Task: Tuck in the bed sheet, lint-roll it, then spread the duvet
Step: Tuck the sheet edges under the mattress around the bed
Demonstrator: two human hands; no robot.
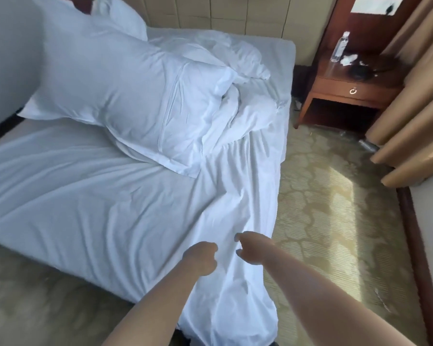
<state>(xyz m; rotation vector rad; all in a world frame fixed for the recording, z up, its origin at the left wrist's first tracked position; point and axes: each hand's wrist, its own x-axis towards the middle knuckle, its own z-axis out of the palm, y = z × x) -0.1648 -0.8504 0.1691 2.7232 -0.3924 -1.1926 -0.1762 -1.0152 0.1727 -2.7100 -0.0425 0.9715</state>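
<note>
A white bed sheet [85, 196] covers the mattress and hangs loose over the near corner of the bed. My left hand [201, 258] is curled into a fist on the sheet at that corner. Just to its right, my right hand [251, 247] grips the sheet with bent fingers. Long wrinkles run from both hands toward the pillows, so the cloth looks pulled taut. The white duvet [238, 68] lies crumpled at the head of the bed, on the right side.
A large white pillow [105, 78] lies across the bed, with a second pillow [120, 18] behind it. A wooden nightstand [348, 91] with a water bottle [339, 47] stands right of the bed. Tan curtains [415, 96] hang at the right above the patterned carpet [335, 221].
</note>
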